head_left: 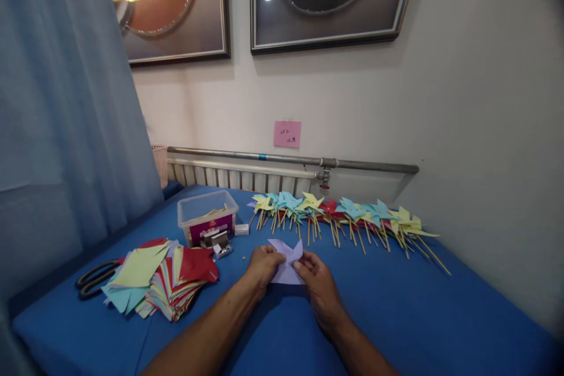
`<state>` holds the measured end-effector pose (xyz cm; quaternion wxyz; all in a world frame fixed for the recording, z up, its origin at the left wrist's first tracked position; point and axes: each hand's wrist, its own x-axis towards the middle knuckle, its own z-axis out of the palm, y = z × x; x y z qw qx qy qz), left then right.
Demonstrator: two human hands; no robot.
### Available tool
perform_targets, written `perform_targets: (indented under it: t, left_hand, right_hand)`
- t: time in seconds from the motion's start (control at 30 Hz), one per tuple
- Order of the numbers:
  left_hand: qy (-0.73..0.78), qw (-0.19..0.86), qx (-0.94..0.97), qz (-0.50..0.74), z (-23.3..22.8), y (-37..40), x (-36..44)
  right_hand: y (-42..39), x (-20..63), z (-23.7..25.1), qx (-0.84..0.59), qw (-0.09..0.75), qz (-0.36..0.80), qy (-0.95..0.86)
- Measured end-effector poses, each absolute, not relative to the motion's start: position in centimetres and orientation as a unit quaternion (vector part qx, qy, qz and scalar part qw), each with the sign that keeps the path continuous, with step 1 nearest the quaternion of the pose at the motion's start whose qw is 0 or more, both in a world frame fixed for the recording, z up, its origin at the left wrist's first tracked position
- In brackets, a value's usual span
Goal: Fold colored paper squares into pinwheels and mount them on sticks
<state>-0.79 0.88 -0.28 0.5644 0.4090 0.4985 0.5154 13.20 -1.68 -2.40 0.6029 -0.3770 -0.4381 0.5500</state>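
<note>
Currently, your left hand (263,264) and right hand (319,283) each pinch a side of the purple paper (287,272), over the worktop (409,311). Beyond it lie the pinwheels (311,202), with the tub (187,212) to their left.

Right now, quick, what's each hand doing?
Left hand: closed, holding the purple paper by its left side.
Right hand: closed, holding the same paper's right side.

I'm seeing the left hand (264,263) and right hand (318,279) pinching a lilac paper (287,272) with folded-in corners, over the blue cloth (396,311). Stick-mounted pinwheels (329,208) are lying in a row beyond. Paper pile (170,285) is sitting left, scissors (91,286) poking out. Clear tub (222,225) is holding sticks (214,211).
</note>
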Motion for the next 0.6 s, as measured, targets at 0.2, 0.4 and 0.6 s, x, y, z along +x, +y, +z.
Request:
perform_targets:
  t: [0.2, 0.4, 0.6]
  left_hand:
    - [0.501, 0.545, 0.429, 0.518, -0.27, 0.56, -0.01]
    - [0.513, 0.540, 0.431, 0.509, -0.39, 0.29, 0.18]
    - [0.503, 0.568, 0.397, 0.516, -0.08, 0.25, -0.16]
  right_hand:
    - [-1.54, 13.16, -2.62, -0.417, 0.601, 0.524, -0.437]
    - [-1.51, 13.07, -2.54, -0.441, 0.604, 0.496, -0.442]
    - [-1.87, 13.03, -2.28, -0.428, 0.601, 0.516, -0.436]
